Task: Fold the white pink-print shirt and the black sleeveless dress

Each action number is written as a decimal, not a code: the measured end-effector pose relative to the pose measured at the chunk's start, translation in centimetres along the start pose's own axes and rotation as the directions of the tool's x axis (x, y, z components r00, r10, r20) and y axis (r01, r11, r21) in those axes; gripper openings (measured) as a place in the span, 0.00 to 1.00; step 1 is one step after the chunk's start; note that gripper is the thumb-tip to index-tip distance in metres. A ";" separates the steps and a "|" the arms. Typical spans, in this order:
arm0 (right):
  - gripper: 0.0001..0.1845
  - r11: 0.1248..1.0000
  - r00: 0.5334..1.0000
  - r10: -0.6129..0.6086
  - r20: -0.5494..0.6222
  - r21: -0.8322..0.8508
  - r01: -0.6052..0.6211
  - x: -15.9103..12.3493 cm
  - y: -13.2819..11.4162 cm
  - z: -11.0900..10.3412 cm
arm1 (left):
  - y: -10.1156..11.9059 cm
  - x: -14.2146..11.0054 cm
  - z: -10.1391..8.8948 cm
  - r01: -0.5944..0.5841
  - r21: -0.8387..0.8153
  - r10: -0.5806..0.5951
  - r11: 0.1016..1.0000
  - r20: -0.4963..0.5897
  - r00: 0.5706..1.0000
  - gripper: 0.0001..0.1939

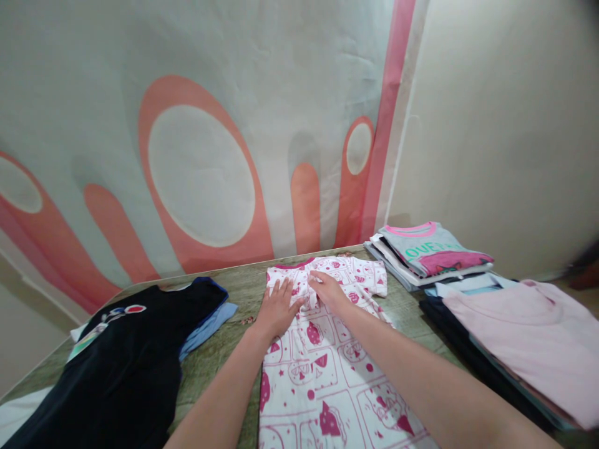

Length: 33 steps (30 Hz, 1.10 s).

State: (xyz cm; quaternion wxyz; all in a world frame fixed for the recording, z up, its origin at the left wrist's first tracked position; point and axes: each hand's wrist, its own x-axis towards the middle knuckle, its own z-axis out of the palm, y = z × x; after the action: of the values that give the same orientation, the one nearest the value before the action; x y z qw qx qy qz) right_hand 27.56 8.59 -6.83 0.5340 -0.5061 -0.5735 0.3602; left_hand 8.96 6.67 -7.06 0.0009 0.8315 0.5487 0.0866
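A white short-sleeved shirt (314, 374) with a magenta cartoon print and magenta neckband lies lengthwise in front of me, collar at the far end. My left hand (279, 310) rests flat on its upper left part, fingers spread. Beside it, my right hand (328, 292) has its fingers closed on the cloth just below the neckband, where the fabric bunches a little. The right sleeve (372, 276) sticks out to the side; on the left no sleeve shows. My forearm covers part of the shirt's right edge.
On the left a black T-shirt (126, 368) lies over a light blue garment (206, 333). To the right are a folded stack topped by a grey and pink shirt (423, 246) and a pile under a pale pink shirt (524, 330). A patterned wall (281, 125) borders the wood-look tabletop (224, 380).
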 end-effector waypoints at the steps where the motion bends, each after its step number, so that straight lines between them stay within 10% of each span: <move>1: 0.18 1.000 1.000 -0.024 0.003 -0.014 0.024 -0.1 -0.2 0.1 | 0.0 0.0 0.0 0.001 0.003 -0.001 1.000 -0.001 1.000 0.35; 5: 0.19 0.937 0.946 -0.286 0.156 -0.163 0.310 -1.2 -1.5 0.4 | 0.0 0.3 -0.5 0.006 -0.017 -0.006 1.000 0.002 1.000 0.33; 8: 0.15 0.771 0.785 -0.484 0.386 -0.236 0.591 -2.2 -2.3 0.5 | -1.0 0.5 -1.5 -0.008 -0.264 0.019 0.964 0.040 0.999 0.28; 12: 0.16 0.644 0.660 -0.536 0.526 -0.251 0.723 -2.8 -2.8 0.2 | -3.6 0.4 -2.8 0.116 -0.737 -0.178 0.666 -0.007 0.984 0.34; 16: 0.21 0.686 0.690 -0.510 0.513 -0.241 0.687 -2.5 -2.7 -0.1 | -4.9 0.3 -2.8 0.156 -0.902 -0.322 0.402 0.020 0.947 0.31; 23: 0.34 0.782 0.833 -0.396 0.388 -0.333 0.527 -2.5 -2.3 -0.3 | -2.5 0.5 -2.1 0.053 -0.790 -0.304 0.611 -0.173 0.937 0.29; 33: 0.14 0.720 0.903 -0.218 0.369 -0.564 0.405 -1.8 -1.5 -0.7 | -2.1 0.2 -3.3 0.067 -0.859 -0.424 0.508 -0.182 0.887 0.19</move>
State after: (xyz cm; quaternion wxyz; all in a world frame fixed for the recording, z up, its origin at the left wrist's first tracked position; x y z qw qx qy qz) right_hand 27.77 6.37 -5.72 0.3018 -0.4944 -0.8065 0.1189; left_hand 6.62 7.38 -4.00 0.3043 0.6088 0.5447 0.4900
